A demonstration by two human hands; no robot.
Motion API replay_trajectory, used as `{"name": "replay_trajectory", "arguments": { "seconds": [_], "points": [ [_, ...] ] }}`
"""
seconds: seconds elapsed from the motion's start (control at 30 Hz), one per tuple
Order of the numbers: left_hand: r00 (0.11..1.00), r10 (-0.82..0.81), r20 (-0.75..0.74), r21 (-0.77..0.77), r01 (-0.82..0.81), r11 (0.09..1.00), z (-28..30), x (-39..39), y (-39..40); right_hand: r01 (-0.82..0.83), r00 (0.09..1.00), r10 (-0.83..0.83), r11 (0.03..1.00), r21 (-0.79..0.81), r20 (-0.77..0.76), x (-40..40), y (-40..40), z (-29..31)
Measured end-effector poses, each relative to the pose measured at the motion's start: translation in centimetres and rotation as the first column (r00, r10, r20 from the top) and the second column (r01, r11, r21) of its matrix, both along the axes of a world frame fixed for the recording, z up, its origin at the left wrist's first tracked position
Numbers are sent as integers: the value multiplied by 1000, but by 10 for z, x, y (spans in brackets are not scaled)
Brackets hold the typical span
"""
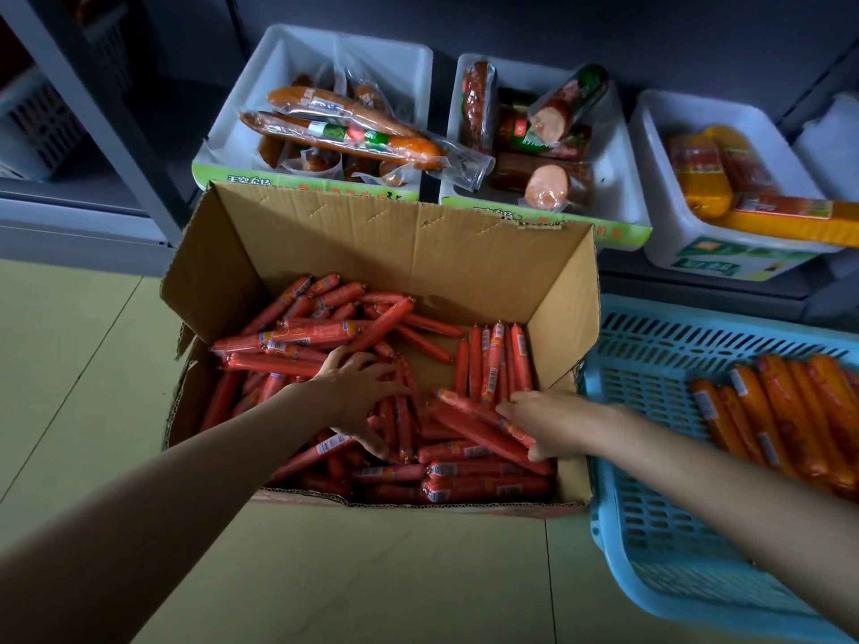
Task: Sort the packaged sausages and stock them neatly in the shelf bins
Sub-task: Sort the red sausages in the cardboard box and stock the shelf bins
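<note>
Two bare hands reach into an open cardboard box [418,244] on the floor, heaped with thin red sausages [297,332]. The left hand [358,392] lies on the pile with fingers spread apart; the right hand [544,418] curls its fingers around one red sausage [479,413]. A blue basket [650,457] beside the box holds orange sausages [785,416]. Three white bins [279,53] of packaged sausage stand behind.

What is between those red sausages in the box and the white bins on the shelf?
Only the cardboard box's tall back wall stands between the red sausages under both hands and the white bins behind it. The box is open on top, so they can be lifted over it.
</note>
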State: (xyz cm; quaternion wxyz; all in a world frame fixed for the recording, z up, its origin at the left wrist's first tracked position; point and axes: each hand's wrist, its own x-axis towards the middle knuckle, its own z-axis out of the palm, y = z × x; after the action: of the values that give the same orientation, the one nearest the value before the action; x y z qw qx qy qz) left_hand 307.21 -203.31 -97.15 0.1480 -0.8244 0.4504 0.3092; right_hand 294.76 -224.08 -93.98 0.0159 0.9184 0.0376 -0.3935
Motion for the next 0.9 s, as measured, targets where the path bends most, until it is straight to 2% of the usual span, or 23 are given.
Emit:
{"name": "replay_trajectory", "arguments": {
  "seconds": [0.13, 0.3, 0.43, 0.53, 0.67, 0.77, 0.83, 0.9],
  "points": [
    [1000, -5, 11, -16, 5, 1000, -1, 0, 1, -56, 998, 57, 997, -53, 27, -1, 7, -8],
    [1000, -4, 5, -37, 4, 999, -1, 0, 1, 77, 997, -76, 997, 30, -29, 10, -3, -6],
    [1000, -5, 2, -55, 5, 998, -3, 1, 2, 167, 983, -174, 981, 102, 65, 15, -16, 6],
    [1000, -12, 8, -52, 12, 999, -3, 1, 1, 235, 929, -290, 942, 238, 230, 23, -20, 29],
    [1000, -6, 6, -37, 6, 999, -2, 1, 1, 196, 770, -446, 846, 495, 456, 37, -11, 59],
    [1000, -7, 4, -31, 7, 1000, -1, -1, 1, 150, 682, -582, 703, 695, 442, 45, -3, 73],
    [1000, -10, 7, -31, 10, 999, 0, -2, 3, 156, 691, -618, 635, 757, 375, 46, 1, 77],
    [1000, -6, 8, -40, 6, 999, 1, -4, 4, 152, 749, -556, 673, 724, 360, 43, 6, 80]
  ]
}}
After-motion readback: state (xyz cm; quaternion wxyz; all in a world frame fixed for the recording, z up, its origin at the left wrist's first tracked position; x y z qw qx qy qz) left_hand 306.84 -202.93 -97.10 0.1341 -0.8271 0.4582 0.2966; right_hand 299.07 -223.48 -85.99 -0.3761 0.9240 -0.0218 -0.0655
